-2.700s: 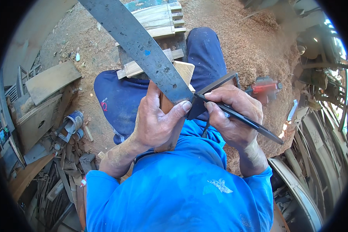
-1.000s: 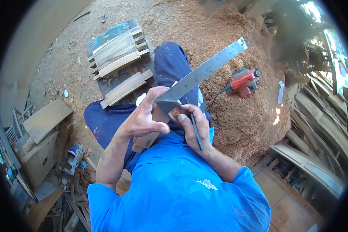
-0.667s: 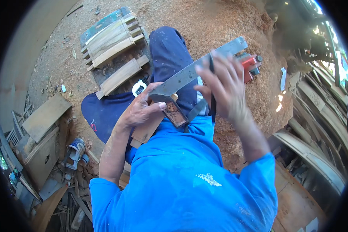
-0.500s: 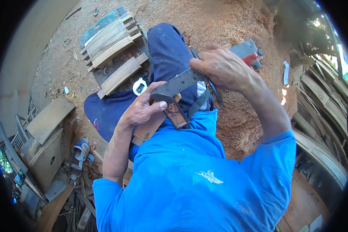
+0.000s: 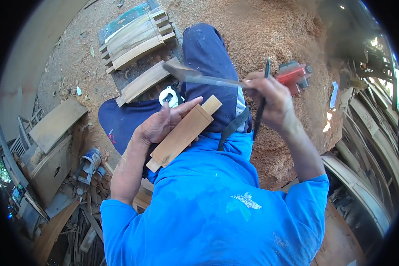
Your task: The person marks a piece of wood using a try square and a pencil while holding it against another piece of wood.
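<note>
Head view: the left hand [image 5: 157,126] is loosely open, its thumb lifted clear. A small block of brown wood [image 5: 184,135] lies aslant over its fingers, above the lap, with fingertips peeking out past the far edge. The right hand [image 5: 272,95] is closed around the end of a flat metal square [image 5: 213,80]. A thin black stick, maybe a pencil [image 5: 267,68], is in that hand too.

The wood looks light, hard and stiff, so it should not bend. Its flat sides are probably easy to grip, but they may be a bit slick if dusty. The thin tongues at its two ends look like the weakest bits, so the long sides of the fat middle seem best to hold. The square is likely heavier, stiff and smooth.

Some things are hard to see. The wood's underside and most of the fingers below it are hidden. The square looks smeary, and its far end sits under the right hand. I can't tell just how those fingers share the square and the stick.
</note>
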Available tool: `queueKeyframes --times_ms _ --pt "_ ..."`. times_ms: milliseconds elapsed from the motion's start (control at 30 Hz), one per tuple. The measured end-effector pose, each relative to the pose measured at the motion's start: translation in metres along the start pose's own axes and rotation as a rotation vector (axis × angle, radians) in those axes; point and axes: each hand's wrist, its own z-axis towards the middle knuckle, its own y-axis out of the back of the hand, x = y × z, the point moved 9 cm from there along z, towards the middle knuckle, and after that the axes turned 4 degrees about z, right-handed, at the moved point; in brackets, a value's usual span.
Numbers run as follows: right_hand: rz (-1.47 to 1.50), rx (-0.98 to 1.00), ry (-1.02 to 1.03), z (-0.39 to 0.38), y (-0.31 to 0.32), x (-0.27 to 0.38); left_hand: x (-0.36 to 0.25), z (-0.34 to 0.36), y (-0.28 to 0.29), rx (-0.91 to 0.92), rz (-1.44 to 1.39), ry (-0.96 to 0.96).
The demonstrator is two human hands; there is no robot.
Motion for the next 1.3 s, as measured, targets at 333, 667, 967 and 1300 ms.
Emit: queueKeyframes --times_ms 333,667,967,1300 --pt "-0.240 0.154 0.220 -0.039 -0.045 0.030 -0.012 -0.029 -0.001 -0.247 0.127 -0.202" --pt "-0.240 0.153 0.160 -0.053 -0.056 0.036 -0.024 -0.050 -0.005 -0.423 0.494 -0.346" --pt "-0.300 0.224 0.155 -0.039 -0.063 0.052 -0.024 -0.050 -0.006 -0.432 0.526 -0.356" --pt "0.010 0.043 0.211 -0.019 -0.045 0.072 -0.025 -0.054 -0.008 -0.447 0.544 -0.402"
